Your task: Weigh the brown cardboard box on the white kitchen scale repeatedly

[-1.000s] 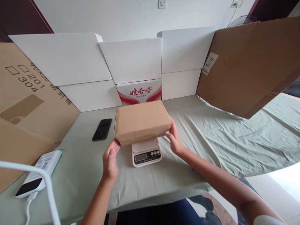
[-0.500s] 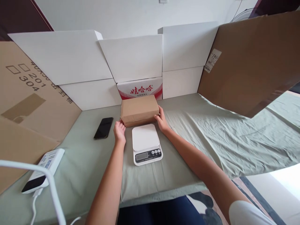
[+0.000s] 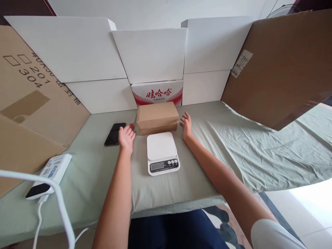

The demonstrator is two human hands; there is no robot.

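Note:
A closed brown cardboard box (image 3: 157, 117) rests on the cloth, just behind a white kitchen scale (image 3: 162, 147) whose display and buttons face me. To the left of the box, my left hand (image 3: 127, 137) is open, palm up, holding nothing. It partly covers the right edge of a black smartphone (image 3: 112, 137) lying on the cloth. My right hand (image 3: 186, 125) is on the other side of the box, open with fingers apart and a small gap between them and the cardboard. The scale's platform bears nothing.
White boxes (image 3: 150, 55) and a red-and-white printed carton (image 3: 158, 92) form a wall behind. Large cardboard boxes flank the left (image 3: 31, 93) and right (image 3: 280, 65). A white power strip (image 3: 50, 176) with a cable lies front left on the green cloth (image 3: 197, 186).
Both hands have let go of the cardboard box and moved apart, the left one leftward to the phone and the right one rightward. The box stands on the cloth behind the scale.

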